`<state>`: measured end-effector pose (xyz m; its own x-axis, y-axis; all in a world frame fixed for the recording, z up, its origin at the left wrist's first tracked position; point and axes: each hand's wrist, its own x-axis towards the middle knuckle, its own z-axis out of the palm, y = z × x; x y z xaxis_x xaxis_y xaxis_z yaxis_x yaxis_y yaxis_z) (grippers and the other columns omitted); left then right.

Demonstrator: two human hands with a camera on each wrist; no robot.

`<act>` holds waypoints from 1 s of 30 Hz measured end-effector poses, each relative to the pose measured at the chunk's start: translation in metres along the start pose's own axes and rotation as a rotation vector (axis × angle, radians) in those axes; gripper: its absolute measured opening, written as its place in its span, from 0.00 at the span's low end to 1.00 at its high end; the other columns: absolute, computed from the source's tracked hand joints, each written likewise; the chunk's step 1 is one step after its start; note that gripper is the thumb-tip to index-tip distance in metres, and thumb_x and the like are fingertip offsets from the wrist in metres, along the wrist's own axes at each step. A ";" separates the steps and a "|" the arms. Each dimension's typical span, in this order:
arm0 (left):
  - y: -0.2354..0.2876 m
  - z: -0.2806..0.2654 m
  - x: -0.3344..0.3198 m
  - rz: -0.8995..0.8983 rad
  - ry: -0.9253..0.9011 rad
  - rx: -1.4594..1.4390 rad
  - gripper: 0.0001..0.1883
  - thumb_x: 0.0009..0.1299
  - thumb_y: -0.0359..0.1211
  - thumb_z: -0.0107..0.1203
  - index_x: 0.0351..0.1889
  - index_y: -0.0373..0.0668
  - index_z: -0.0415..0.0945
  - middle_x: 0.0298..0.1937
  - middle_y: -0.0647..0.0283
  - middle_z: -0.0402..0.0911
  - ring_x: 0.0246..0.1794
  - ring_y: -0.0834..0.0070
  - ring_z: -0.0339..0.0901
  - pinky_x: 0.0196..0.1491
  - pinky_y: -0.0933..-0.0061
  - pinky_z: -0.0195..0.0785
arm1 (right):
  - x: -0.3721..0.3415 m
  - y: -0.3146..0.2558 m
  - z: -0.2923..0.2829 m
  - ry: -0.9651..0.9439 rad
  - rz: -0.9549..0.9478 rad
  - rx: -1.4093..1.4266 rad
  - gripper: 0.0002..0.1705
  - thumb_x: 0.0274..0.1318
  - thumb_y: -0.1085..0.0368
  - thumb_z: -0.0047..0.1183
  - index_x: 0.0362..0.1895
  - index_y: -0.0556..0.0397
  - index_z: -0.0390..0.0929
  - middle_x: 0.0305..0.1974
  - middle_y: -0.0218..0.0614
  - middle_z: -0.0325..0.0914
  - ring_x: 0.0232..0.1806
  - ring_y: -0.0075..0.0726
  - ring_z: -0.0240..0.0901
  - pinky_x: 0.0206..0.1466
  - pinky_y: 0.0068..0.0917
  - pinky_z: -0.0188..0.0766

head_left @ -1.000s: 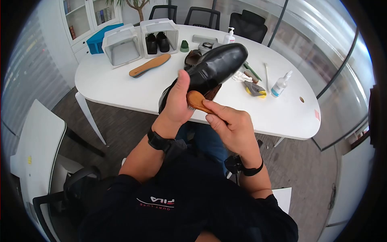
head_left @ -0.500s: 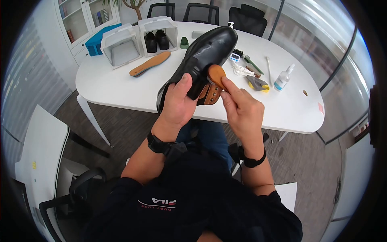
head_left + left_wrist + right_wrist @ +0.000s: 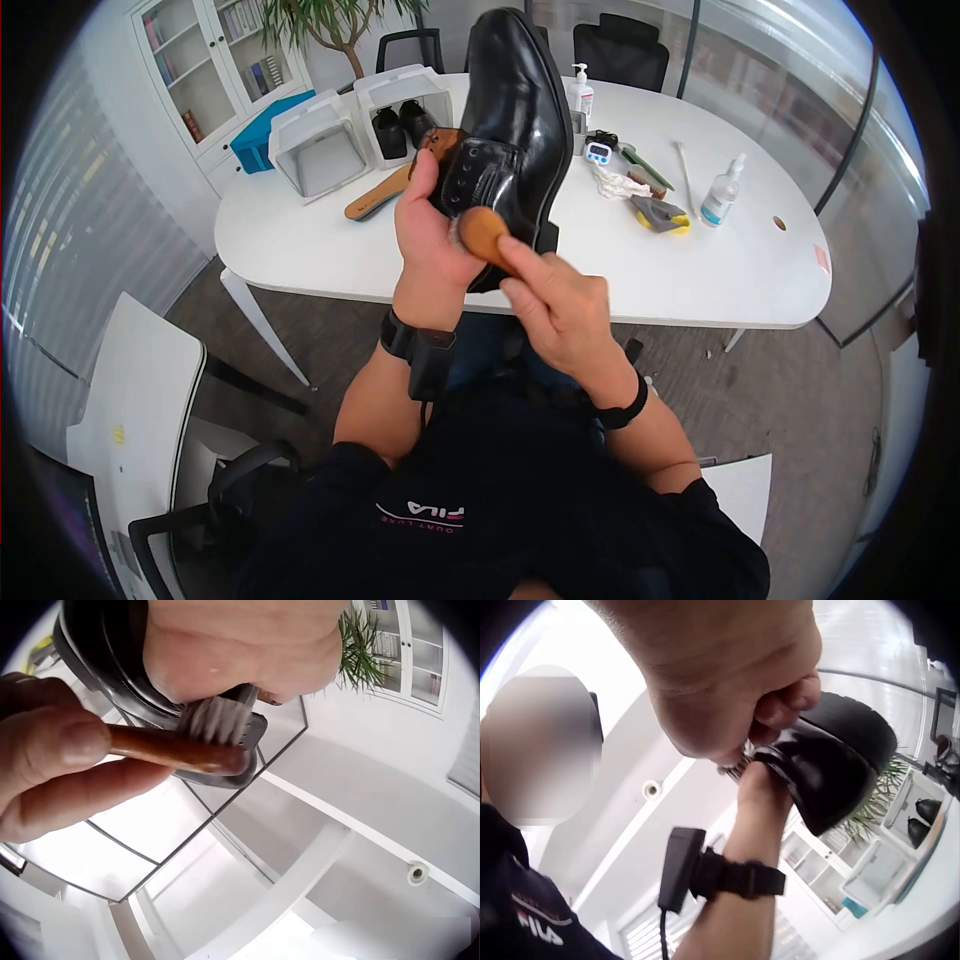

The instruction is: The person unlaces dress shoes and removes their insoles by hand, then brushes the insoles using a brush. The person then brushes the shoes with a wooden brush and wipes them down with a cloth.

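Note:
A glossy black shoe [image 3: 512, 95] is held up toe-upward over the table, its brown-lined tongue folded out to the left. The left hand [image 3: 432, 235] supports it from the left, thumb up along its side, with the other fingers hidden by the shoe. Between thumb and fingers the right hand [image 3: 560, 305] pinches a small wooden brush [image 3: 484, 236], whose bristles lie against the shoe's lower left side near the left palm. In the left wrist view the pale bristles of the brush [image 3: 176, 752] show beside the shoe [image 3: 112, 667].
On the white table [image 3: 640, 290] stand two clear boxes, one holding black shoes [image 3: 391, 133], and an insole [image 3: 377, 193] lies before them. To the right are a timer [image 3: 598, 152], a white cloth [image 3: 618, 183], a grey-yellow cloth [image 3: 660, 214] and a spray bottle [image 3: 722, 192].
The shoe has swung from leaning right to nearly upright, its laced side turned into view and its tongue now at the left. The brush has moved down and left toward the left palm.

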<state>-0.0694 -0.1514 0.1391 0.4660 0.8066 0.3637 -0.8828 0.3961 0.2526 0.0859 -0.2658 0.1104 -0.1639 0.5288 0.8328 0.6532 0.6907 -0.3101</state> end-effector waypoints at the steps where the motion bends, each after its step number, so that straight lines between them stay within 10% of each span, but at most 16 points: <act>1: 0.001 -0.002 0.002 -0.026 -0.080 -0.080 0.29 0.87 0.50 0.40 0.72 0.35 0.70 0.71 0.47 0.76 0.72 0.50 0.73 0.77 0.44 0.61 | 0.001 0.011 0.006 0.132 -0.023 -0.020 0.25 0.61 0.67 0.66 0.63 0.48 0.84 0.31 0.41 0.83 0.26 0.45 0.81 0.30 0.37 0.77; 6: -0.020 0.015 -0.009 -0.053 0.031 0.028 0.33 0.86 0.55 0.38 0.71 0.35 0.70 0.70 0.48 0.77 0.72 0.51 0.73 0.76 0.46 0.63 | 0.026 0.035 -0.006 0.399 0.086 0.036 0.24 0.61 0.68 0.66 0.63 0.46 0.84 0.30 0.42 0.82 0.26 0.44 0.80 0.27 0.36 0.75; 12: -0.028 0.024 -0.007 0.086 0.084 0.245 0.39 0.84 0.62 0.40 0.73 0.34 0.67 0.72 0.49 0.75 0.71 0.52 0.74 0.76 0.48 0.64 | 0.005 0.026 -0.013 0.103 -0.076 -0.075 0.26 0.59 0.63 0.68 0.63 0.43 0.84 0.22 0.35 0.72 0.19 0.43 0.71 0.22 0.38 0.68; 18: -0.020 0.002 -0.007 -0.006 -0.137 0.014 0.28 0.85 0.47 0.45 0.69 0.31 0.71 0.69 0.46 0.77 0.71 0.51 0.74 0.76 0.47 0.64 | -0.005 0.043 -0.008 0.360 0.118 0.014 0.26 0.59 0.66 0.68 0.63 0.43 0.84 0.28 0.37 0.80 0.21 0.41 0.75 0.25 0.37 0.71; 22: -0.012 -0.012 -0.010 0.000 -0.097 0.113 0.24 0.83 0.42 0.46 0.65 0.30 0.73 0.65 0.46 0.81 0.67 0.50 0.78 0.74 0.46 0.67 | -0.026 0.020 -0.013 0.056 -0.095 -0.070 0.28 0.56 0.65 0.69 0.63 0.46 0.84 0.23 0.35 0.74 0.20 0.41 0.73 0.23 0.38 0.69; 26: -0.011 -0.002 -0.015 0.026 0.011 0.058 0.23 0.83 0.41 0.46 0.64 0.31 0.75 0.66 0.45 0.80 0.67 0.50 0.78 0.74 0.45 0.66 | -0.017 0.039 -0.015 0.260 0.063 -0.055 0.26 0.59 0.66 0.67 0.63 0.45 0.84 0.24 0.35 0.74 0.20 0.40 0.74 0.22 0.37 0.68; 30: 0.003 -0.014 0.007 0.138 0.009 0.092 0.23 0.83 0.40 0.43 0.65 0.32 0.75 0.68 0.45 0.79 0.70 0.49 0.76 0.76 0.44 0.63 | -0.022 0.015 -0.015 0.031 -0.091 -0.135 0.27 0.59 0.69 0.66 0.64 0.51 0.82 0.25 0.38 0.75 0.22 0.43 0.74 0.25 0.35 0.69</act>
<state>-0.0691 -0.1383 0.1296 0.3395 0.8545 0.3931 -0.9290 0.2393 0.2822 0.1108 -0.2741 0.0945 -0.2053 0.4502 0.8690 0.7307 0.6612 -0.1700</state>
